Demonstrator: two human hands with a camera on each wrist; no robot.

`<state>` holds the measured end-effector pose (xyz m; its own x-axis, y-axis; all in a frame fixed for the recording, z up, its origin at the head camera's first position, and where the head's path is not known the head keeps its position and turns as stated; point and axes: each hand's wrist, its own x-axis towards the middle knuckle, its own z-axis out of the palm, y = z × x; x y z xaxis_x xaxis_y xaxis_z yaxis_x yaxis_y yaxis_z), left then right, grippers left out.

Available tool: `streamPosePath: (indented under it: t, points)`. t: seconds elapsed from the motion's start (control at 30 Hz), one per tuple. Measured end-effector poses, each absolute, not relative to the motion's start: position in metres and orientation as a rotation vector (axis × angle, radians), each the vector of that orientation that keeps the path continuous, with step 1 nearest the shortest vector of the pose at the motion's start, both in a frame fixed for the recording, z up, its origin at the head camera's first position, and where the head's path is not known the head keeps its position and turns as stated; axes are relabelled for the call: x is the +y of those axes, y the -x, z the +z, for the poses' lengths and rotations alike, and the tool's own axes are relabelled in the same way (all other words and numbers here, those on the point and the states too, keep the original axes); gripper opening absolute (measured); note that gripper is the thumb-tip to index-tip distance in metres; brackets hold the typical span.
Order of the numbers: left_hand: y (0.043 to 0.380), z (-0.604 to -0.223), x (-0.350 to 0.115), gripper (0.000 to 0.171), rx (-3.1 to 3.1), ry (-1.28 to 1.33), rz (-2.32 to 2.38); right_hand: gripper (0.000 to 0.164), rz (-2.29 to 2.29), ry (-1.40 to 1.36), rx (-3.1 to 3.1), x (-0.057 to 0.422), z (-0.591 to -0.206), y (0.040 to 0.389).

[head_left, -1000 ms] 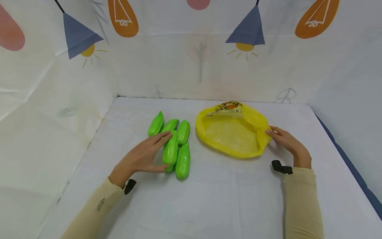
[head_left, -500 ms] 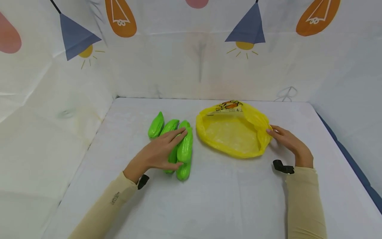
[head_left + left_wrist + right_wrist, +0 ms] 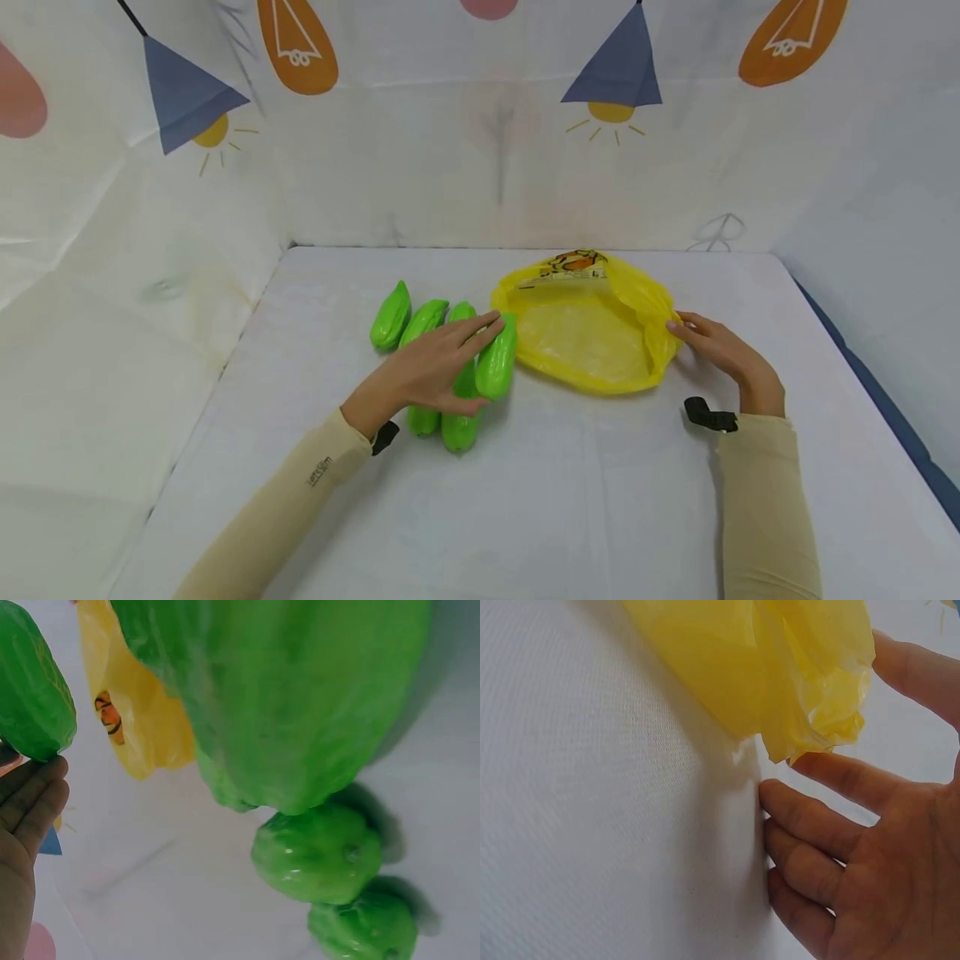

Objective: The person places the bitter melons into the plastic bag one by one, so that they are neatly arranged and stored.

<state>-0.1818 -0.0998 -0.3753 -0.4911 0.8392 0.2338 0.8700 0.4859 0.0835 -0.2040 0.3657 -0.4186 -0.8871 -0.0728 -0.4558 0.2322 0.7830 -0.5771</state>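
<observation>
My left hand [image 3: 423,362] pinches a bright green, glossy gourd [image 3: 497,357] by its ends, thumb at the near end and fingers at the far end. The gourd is raised beside the left rim of a yellow plastic bag [image 3: 585,382]. In the left wrist view, fingertips [image 3: 45,791] touch the tip of that gourd. Several similar gourds [image 3: 390,317] lie below and left of the hand, which partly covers them. At the bag's right edge, my right hand [image 3: 727,354] pinches the plastic between thumb and index finger; its other fingers touch the white surface in the right wrist view.
Everything lies on a white-covered table [image 3: 570,492]. Behind it hangs a pale backdrop [image 3: 442,167] printed with lamps and bulbs. The bag's wide mouth faces up and toward me, with printing on its far side.
My left hand has lifted a gourd off the pile and carried it right, toward the bag. The right hand keeps its hold on the bag's edge in the same place.
</observation>
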Motion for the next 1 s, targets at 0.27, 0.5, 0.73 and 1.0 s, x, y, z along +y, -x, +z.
streamPosePath:
  t: [0.27,0.5,0.73,1.0]
  points:
    - [0.193,-0.361,-0.084,0.101,-2.591,1.505,-0.288,0.097,-0.888,-0.137,2.51,0.368,-0.421,0.205]
    - [0.196,-0.362,-0.069,0.101,-2.61,1.574,-0.31,0.101,-0.888,-0.156,2.504,0.367,-0.418,0.204]
    - [0.205,-0.358,-0.052,0.101,-2.626,1.605,-0.286,0.101,-0.898,-0.181,2.494,0.368,-0.418,0.203]
    - [0.213,-0.357,-0.038,0.1,-2.639,1.614,-0.304,0.097,-0.882,-0.157,2.517,0.368,-0.419,0.205]
